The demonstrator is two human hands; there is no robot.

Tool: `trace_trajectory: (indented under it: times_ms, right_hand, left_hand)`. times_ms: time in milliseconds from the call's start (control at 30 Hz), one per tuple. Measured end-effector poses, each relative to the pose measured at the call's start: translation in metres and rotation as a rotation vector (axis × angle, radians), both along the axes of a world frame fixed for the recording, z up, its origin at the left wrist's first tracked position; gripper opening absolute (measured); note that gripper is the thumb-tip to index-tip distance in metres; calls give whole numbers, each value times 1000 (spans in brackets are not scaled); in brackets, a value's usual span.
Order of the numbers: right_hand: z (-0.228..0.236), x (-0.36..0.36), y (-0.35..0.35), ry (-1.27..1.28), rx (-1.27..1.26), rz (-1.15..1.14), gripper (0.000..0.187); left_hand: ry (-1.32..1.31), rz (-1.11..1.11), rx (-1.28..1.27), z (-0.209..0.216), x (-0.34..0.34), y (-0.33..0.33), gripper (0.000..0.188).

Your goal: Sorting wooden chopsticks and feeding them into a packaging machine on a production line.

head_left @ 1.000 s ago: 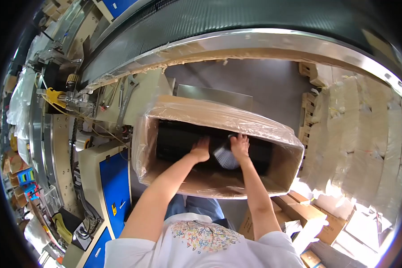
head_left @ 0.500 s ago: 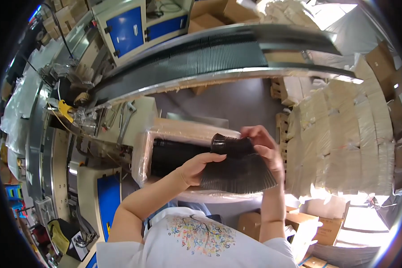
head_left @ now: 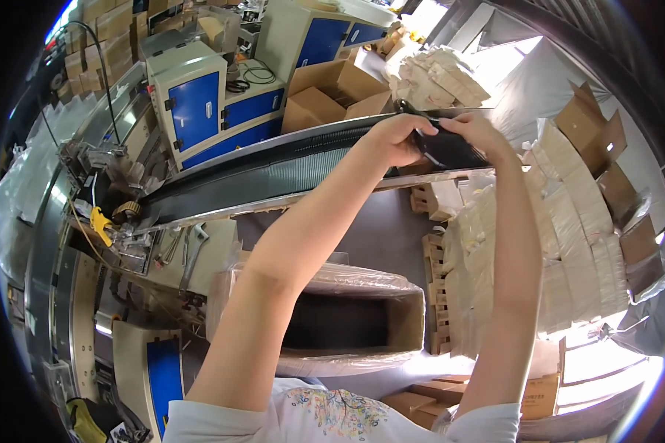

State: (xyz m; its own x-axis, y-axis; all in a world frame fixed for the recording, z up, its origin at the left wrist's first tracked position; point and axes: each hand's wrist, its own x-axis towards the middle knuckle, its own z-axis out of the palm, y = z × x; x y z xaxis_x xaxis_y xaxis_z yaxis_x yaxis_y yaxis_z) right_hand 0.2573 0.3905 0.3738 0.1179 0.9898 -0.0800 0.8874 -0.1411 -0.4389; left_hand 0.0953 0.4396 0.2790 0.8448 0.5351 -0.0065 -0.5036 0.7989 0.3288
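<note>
Both my arms reach far forward to the right end of a long conveyor (head_left: 236,193). My left hand (head_left: 400,140) closes its thumb and fingers on the left side of a bundle of thin black strips (head_left: 454,150). My right hand (head_left: 477,133) pinches the same bundle along its upper right edge. Some fingers of each hand are hidden behind it. A closely ribbed row of dark grey strips (head_left: 303,170) lies on the conveyor to the left of my hands. Nearer to me, partly behind my left forearm, stands a plastic-lined carton (head_left: 408,314) with black material (head_left: 340,323) inside.
A bench (head_left: 207,247) with wrenches stands left of the carton. Wrapped stacks of pale goods (head_left: 517,244) rest beside wooden pallets (head_left: 434,288) at right. Beyond the conveyor are an open cardboard box (head_left: 321,100) and blue-doored cabinets (head_left: 197,111).
My hands have moved from above the carton, where they held a fanned black bundle, forward to the conveyor's right end. The carton's black interior is now more exposed. The view has shifted.
</note>
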Motion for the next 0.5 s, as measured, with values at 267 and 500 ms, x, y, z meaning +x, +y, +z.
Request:
trace_trajectory:
  times_ms: [267, 500]
  right_hand:
    - [-29, -51, 16, -501, -8, -329, 122]
    - [-61, -72, 10, -834, 187, -315, 102]
  left_hand:
    - [-19, -4, 140, -16, -20, -3, 36]
    - [837, 923, 1731, -60, -53, -54, 75]
